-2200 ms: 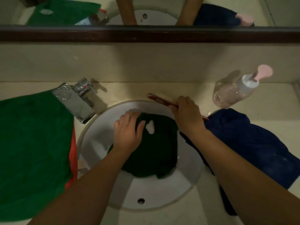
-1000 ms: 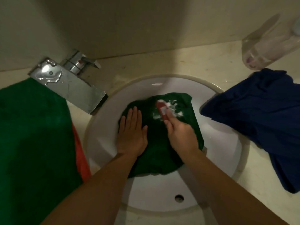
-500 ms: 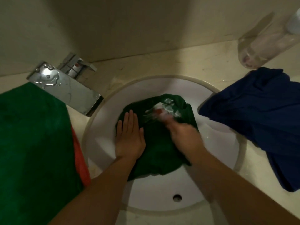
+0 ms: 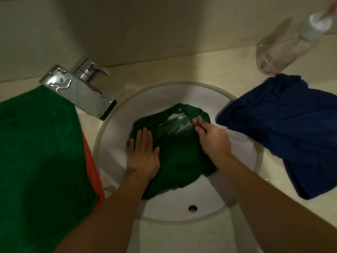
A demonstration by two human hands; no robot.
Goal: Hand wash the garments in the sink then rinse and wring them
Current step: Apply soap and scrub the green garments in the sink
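— Rightward now: the right hand (image 4: pixel 213 138), pinching the red brush (image 4: pixel 193 123), has slid to the suds' (image 4: pixel 173 127) far edge.
— Left hand (image 4: pixel 144 155) presses flat on the green garment (image 4: pixel 179 161) in the sink (image 4: pixel 114 143); keep strokes short.

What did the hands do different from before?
The right hand took the red brush from behind the sink and brought it onto the green garment, spreading the soap blob into foam streaks. The left hand stayed pressing the garment; the blue garment stayed beside the sink.
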